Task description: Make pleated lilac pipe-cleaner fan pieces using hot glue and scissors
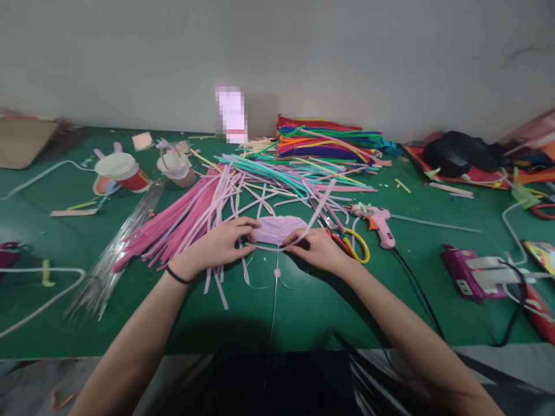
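Note:
Between my hands is a lilac piece [280, 229] built from rows of fuzzy pipe cleaner, with a straight lower edge and a curved top. My left hand [223, 242] pinches its left end, thumb below and fingers above. At the right end, my right hand [318, 248] is closed on the piece and on a loose lilac pipe cleaner [321, 203]. That strand runs along the lower edge and sticks up to the right. Beneath it hangs a thin wire [273, 312] with a small lilac knob [277, 273] and curved side wires.
Pink and lilac pipe cleaners [173, 222] spread to the left beside silvery wires [115, 254]. Yellow-handled scissors [358, 245] and a pink glue gun [381, 225] lie right. Coloured bundles [329, 141], a paper cup [124, 171] and a purple power strip [468, 274] stand farther out.

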A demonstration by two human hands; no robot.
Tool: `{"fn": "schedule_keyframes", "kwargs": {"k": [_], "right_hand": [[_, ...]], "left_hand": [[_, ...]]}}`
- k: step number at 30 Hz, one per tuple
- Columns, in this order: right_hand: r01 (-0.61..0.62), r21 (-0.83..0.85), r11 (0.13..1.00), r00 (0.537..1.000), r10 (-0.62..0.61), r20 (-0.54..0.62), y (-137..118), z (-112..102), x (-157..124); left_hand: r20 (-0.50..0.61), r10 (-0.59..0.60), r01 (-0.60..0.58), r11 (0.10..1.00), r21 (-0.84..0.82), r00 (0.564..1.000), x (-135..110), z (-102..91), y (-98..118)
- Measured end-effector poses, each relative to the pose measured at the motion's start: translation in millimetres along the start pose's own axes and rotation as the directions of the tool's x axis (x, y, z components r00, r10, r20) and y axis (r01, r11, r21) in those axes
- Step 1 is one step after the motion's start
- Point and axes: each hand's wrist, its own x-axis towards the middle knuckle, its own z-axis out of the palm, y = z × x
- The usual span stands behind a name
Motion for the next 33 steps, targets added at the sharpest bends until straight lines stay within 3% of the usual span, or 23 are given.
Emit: {"fn": "schedule_keyframes", "kwargs": {"k": [12, 19, 28, 33], "right_hand": [[0.029, -0.050, 0.998, 1.000, -0.029, 0.000, 0.4, -2.8, -1.5], [0.024, -0.084, 0.996, 0.999, -0.026, -0.026, -0.6, -1.4, -2.9], [0.200, -0.117, 0.973, 0.979, -0.203, -0.011, 4.8, 2.7, 5.5], [0.162, -0.172, 0.972, 0.987, -0.163, 0.012, 5.8, 8.9, 9.2]], "left_hand": [[-0.092, 0.116, -0.097, 0.977, 0.190, 0.989, 0.7, 17.8, 8.9], [-0.123, 0.117, -0.077, 0.954, 0.291, 0.986, 6.7, 23.1, 11.1], [-0.218, 0.077, -0.044, 0.987, 0.153, 0.973, 8.3, 23.0, 15.1], [-0.291, -0.090, 0.026, 0.976, -0.215, 0.952, 13.9, 29.4, 18.6]]}}
